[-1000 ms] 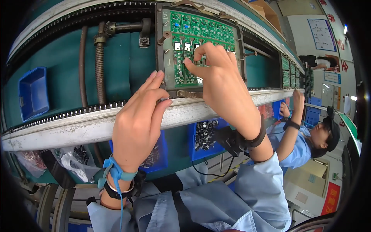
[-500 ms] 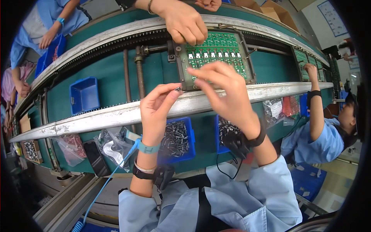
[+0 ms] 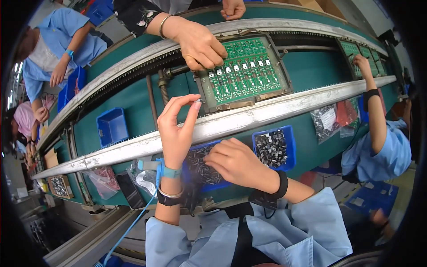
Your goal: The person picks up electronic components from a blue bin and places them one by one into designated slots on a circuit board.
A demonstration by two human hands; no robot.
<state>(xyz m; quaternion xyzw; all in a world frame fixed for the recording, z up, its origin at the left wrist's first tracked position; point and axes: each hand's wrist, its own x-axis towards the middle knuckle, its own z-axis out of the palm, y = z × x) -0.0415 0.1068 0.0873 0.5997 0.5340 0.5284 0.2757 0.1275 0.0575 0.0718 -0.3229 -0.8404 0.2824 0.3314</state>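
Observation:
My left hand [image 3: 176,127] is raised at the near rail, thumb and forefinger pinched on a small electronic component [image 3: 198,101], mostly covered by the fingertips. Just beyond it, a framed panel of green circuit boards [image 3: 247,84] lies between the rails, with a row of white parts across it. My right hand [image 3: 240,162] is over a blue bin [image 3: 213,187] of small black components [image 3: 202,169]. Its fingers are curled together, fingertips down among the parts; what they hold, if anything, is hidden. Another person's hand [image 3: 200,46] touches the panel's far left corner.
To the right stands a second blue bin [image 3: 291,144] of black and silver parts. An empty blue tray [image 3: 112,127] sits between the rails at left. The near metal rail [image 3: 262,108] crosses in front of me. Bags [image 3: 327,122] and a co-worker's arm [image 3: 376,115] are at right.
My right hand has moved from above the panel down toward me to the bin of black components. The left keeps its pinch near the rail. The co-worker's hand has shifted to the panel's left side.

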